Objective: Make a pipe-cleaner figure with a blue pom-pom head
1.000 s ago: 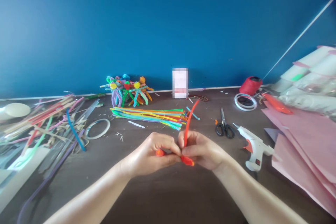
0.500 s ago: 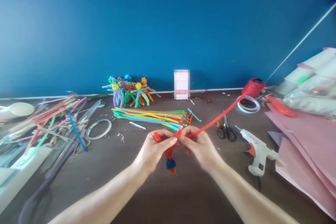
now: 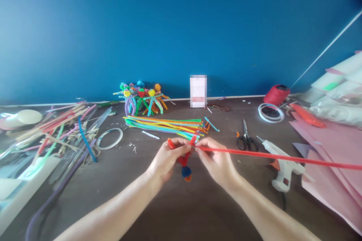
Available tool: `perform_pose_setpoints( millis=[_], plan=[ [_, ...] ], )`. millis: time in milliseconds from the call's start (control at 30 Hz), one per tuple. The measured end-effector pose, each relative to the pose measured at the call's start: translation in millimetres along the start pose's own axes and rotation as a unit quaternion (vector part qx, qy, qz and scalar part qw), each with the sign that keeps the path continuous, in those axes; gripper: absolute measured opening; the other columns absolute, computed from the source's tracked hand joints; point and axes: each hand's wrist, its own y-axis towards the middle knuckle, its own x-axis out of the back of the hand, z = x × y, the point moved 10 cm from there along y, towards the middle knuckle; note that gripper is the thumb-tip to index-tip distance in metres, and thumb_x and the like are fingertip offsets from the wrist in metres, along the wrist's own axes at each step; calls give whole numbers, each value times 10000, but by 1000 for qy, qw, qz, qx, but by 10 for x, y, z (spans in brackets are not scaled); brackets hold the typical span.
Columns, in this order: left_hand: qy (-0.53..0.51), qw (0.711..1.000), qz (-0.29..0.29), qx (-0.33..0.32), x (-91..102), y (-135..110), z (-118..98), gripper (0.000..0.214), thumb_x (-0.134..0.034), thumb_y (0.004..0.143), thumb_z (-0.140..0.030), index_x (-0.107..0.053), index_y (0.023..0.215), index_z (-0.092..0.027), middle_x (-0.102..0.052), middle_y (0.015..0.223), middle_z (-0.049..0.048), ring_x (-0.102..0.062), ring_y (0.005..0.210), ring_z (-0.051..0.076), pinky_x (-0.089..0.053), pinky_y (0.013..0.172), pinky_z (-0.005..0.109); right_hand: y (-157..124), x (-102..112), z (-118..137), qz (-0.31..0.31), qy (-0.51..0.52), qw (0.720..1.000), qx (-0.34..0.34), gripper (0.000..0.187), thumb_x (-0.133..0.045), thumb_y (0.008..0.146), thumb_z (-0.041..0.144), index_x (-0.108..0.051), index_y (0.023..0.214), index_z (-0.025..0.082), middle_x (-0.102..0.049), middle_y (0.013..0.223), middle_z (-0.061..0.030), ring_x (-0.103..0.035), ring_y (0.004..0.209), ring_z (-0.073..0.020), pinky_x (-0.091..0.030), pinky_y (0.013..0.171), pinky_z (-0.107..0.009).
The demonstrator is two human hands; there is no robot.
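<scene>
Head view: right hand (image 3: 219, 163) pinches long, straight, fuzzy red stem (image 3: 283, 156).

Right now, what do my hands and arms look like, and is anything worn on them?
Your left hand and right hand are bare, without gloves. No sleeve shows on the left forearm or right forearm. No watch, bracelet or ring shows, though parts of both hands are hidden.

Red strand (image 3: 268, 155), apparently navy wrap (image 3: 186, 172).
</scene>
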Motion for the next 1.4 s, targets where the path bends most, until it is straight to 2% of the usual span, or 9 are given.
perform_pose_setpoints(
  millis=[233,400,600,733,833,933,1000,1167,1400],
  plan=[
    [20,999,-30,-20,71,18,15,167,-683,608,-245,-575,654,-127,-562,532,-16,-472,468,74,-354,419,172,-12,1,46,-6,-75,997,16,80,-512,792,192,-589,772,188,-625,704,-6,-572,617,-125,-433,600,-217],
    [130,987,-41,-88,53,-12,-132,131,-630,646,-230,-544,614,-136,-467,445,-49,-403,394,62,-327,410,187,-35,-39,9,8,-83,996,-6,97,-511,793,207,-605,775,189,-627,678,3,-567,580,-113,-428,570,-199],
    [358,902,-52,-234,-30,-152,-382,122,-548,706,-190,-543,590,-152,-472,523,-31,-401,481,71,-314,468,186,-33,-34,43,3,-88,996,8,116,-504,783,170,-618,766,184,-634,667,0,-575,570,-115,-430,550,-194],
    [424,858,-33,-290,-135,-226,-466,117,-532,718,-167,-568,606,-160,-498,570,-18,-438,538,83,-331,518,191,-40,-35,20,4,-81,997,-2,125,-503,787,178,-626,767,188,-627,638,4,-576,557,-115,-442,556,-197],
    [358,905,-3,-228,-116,-141,-417,72,-560,710,-195,-590,658,-155,-531,581,-13,-456,521,84,-348,504,190,-39,-3,8,-10,-62,998,-3,130,-501,793,202,-624,759,182,-625,652,-7,-577,576,-125,-454,569,-212],
    [200,973,47,-106,-85,-16,-238,87,-600,687,-223,-579,679,-139,-564,590,-2,-493,519,90,-384,508,194,-29,25,8,-19,-39,999,-2,140,-490,802,212,-618,756,181,-623,668,-14,-573,596,-131,-460,570,-222],
    [80,994,76,-23,-85,30,-93,96,-599,688,-224,-563,676,-136,-594,626,16,-542,571,109,-427,572,215,-23,24,25,-14,-35,999,2,146,-484,808,209,-617,755,184,-623,671,-16,-574,602,-132,-465,586,-229],
    [-77,983,92,141,-91,23,227,76,-589,686,-201,-545,695,-139,-598,610,18,-570,534,112,-455,539,222,-21,-2,73,3,-58,998,15,129,-493,807,206,-618,778,198,-648,718,-21,-597,646,-143,-466,634,-238],
    [-120,972,87,180,-117,-9,272,36,-592,665,-141,-565,680,-122,-588,599,11,-542,480,90,-459,483,212,-23,13,109,-1,-68,997,35,113,-505,800,201,-618,802,203,-657,758,-15,-607,679,-139,-460,648,-221]
  ],
)
